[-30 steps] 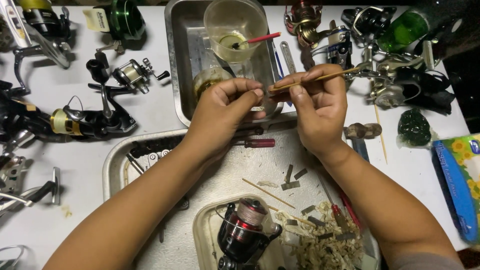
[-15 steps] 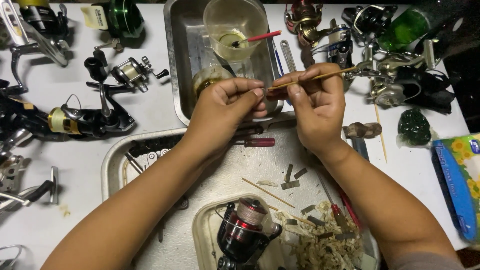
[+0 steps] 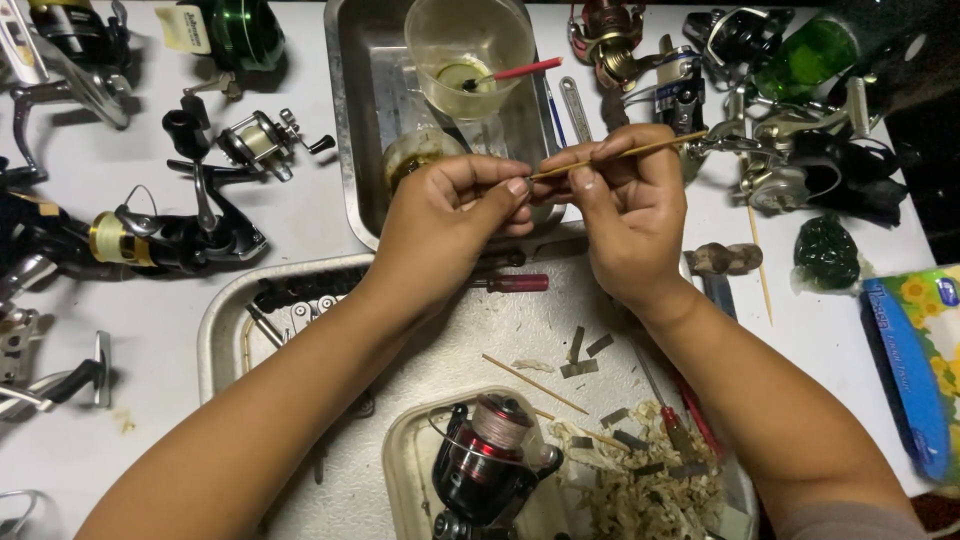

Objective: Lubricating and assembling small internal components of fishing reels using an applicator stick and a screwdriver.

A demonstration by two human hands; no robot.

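Little has changed: right hand [image 3: 630, 215] still pinches the thin wooden stick [image 3: 620, 155]; left hand [image 3: 450, 215] fingertips clench, probably on its tip.

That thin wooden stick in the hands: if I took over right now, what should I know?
Right hand pinches the thin wooden stick; left hand pinches its near tip, above the metal tray. The red-spooled reel sits in a small dish below, beside shavings and another stick. A clear cup with a red-handled tool stands behind. Done: shavings already made. Left: whatever the tip is being worked for; the reel lies untouched.
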